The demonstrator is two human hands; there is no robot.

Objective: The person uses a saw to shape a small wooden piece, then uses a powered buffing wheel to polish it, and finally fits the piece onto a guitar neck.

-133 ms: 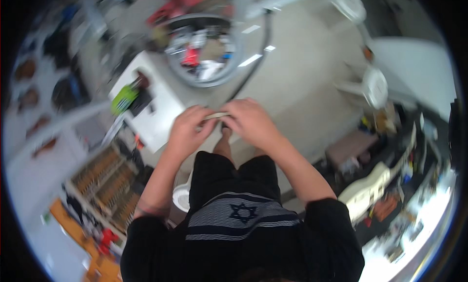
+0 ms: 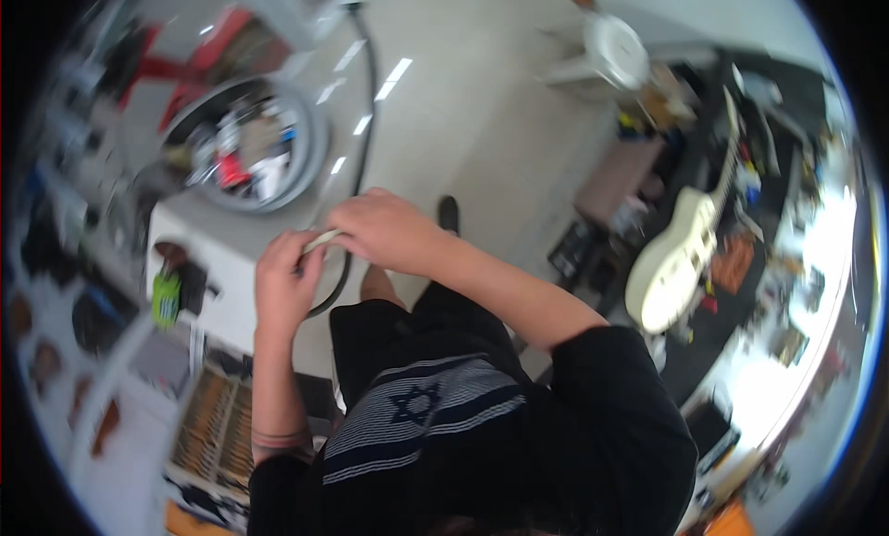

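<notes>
My left hand (image 2: 285,281) and my right hand (image 2: 387,229) meet in front of my body, fingers closed on a thin, pale, narrow strip (image 2: 321,241). It spans the short gap between the two hands, tilted with its right end higher. Most of it is covered by my fingers, and blur leaves its kind unclear. Below my hands is the near edge of a white table (image 2: 227,281), with a bright green object (image 2: 166,299) lying on it beside something dark.
A round grey bin (image 2: 313,152) full of scraps stands at the far left, with a black hose (image 2: 372,82) nearby. To the right, a cream electric guitar (image 2: 669,258) lies on a dark workbench (image 2: 690,360). A white stool (image 2: 615,53) stands farther off. Wooden-handled tools fill a rack (image 2: 220,425) lower left.
My view has turned to the right, so the bin and table sit farther left and the guitar shows more fully. Both hands still grip the pale strip, which is more tilted now.
</notes>
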